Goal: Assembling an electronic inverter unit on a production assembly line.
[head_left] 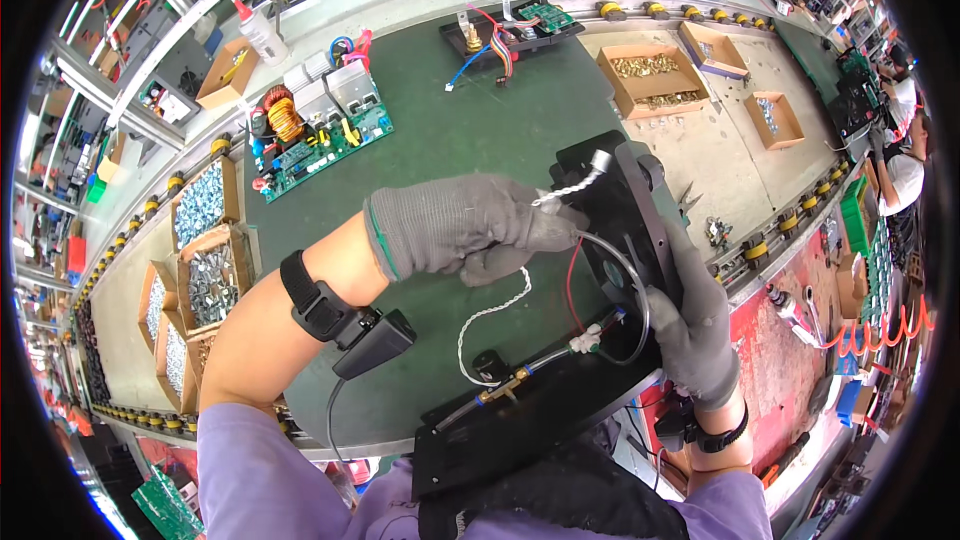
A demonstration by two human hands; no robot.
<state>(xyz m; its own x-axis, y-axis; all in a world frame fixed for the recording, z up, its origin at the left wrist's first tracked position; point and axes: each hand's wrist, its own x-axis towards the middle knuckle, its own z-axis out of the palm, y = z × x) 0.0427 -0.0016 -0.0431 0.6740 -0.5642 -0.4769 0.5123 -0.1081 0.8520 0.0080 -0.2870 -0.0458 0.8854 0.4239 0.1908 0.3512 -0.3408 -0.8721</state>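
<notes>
A black metal housing (560, 400) lies tilted across the table's near edge, its upright panel (640, 200) at the right. My left hand (490, 225), in a grey glove, pinches a grey hose (640, 280) beside that panel. A white twisted wire (575, 188) runs past the same fingers, its plug sticking up; whether they grip it too is unclear. My right hand (695, 315), also gloved, is wrapped round the panel's right edge, thumb close to the looping hose. A red wire (571, 290) and a brass fitting on a metal tube (515, 383) show in the housing.
On the green mat (420, 120) lie a circuit board with coils (320, 130) and a black tray with wires (510, 32). Cardboard boxes of screws stand left (210, 205) and right (655, 80). Roller rails edge the bench. A power screwdriver (790, 315) lies at right.
</notes>
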